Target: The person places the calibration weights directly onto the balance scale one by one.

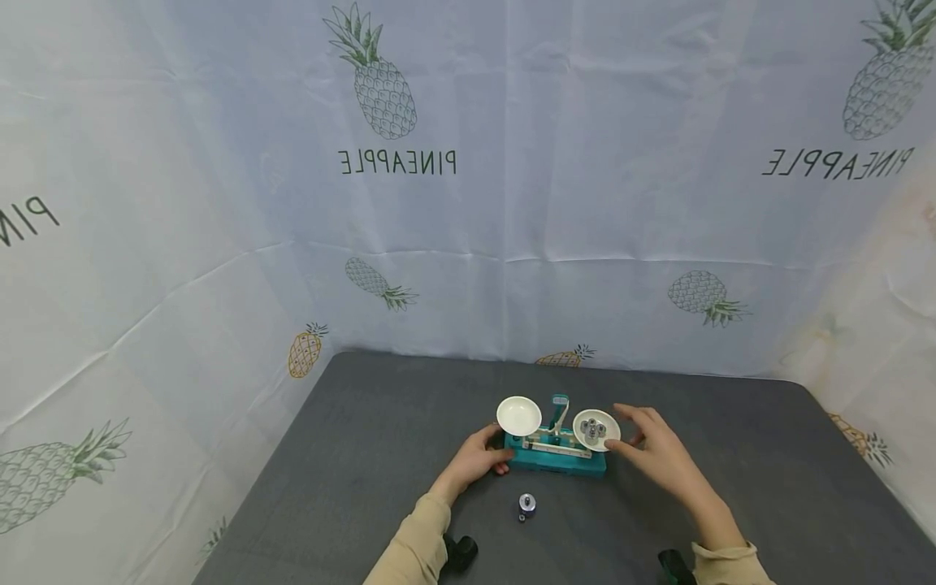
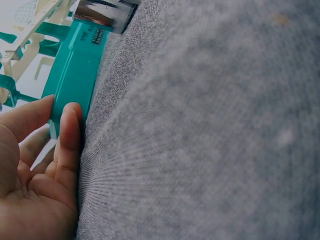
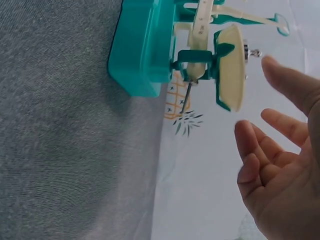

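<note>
A teal balance scale (image 1: 557,461) with two cream pans stands on the dark table. My left hand (image 1: 474,463) holds the left end of its base; in the left wrist view the thumb and fingers (image 2: 70,127) lie on either side of the teal end. The left pan (image 1: 519,416) is bare, while several metal weights (image 1: 593,430) sit in the right pan (image 1: 614,440). Beside that pan my right hand (image 1: 661,455) hovers with thumb and fingers spread, fingertips close to its rim and nothing between them.
Two metal weights, a larger one (image 1: 527,503) and a tiny one (image 1: 522,517), stand on the grey tabletop (image 1: 409,406) in front of the scale, between my forearms. A pineapple-print curtain (image 1: 468,211) hangs behind the table and along its sides.
</note>
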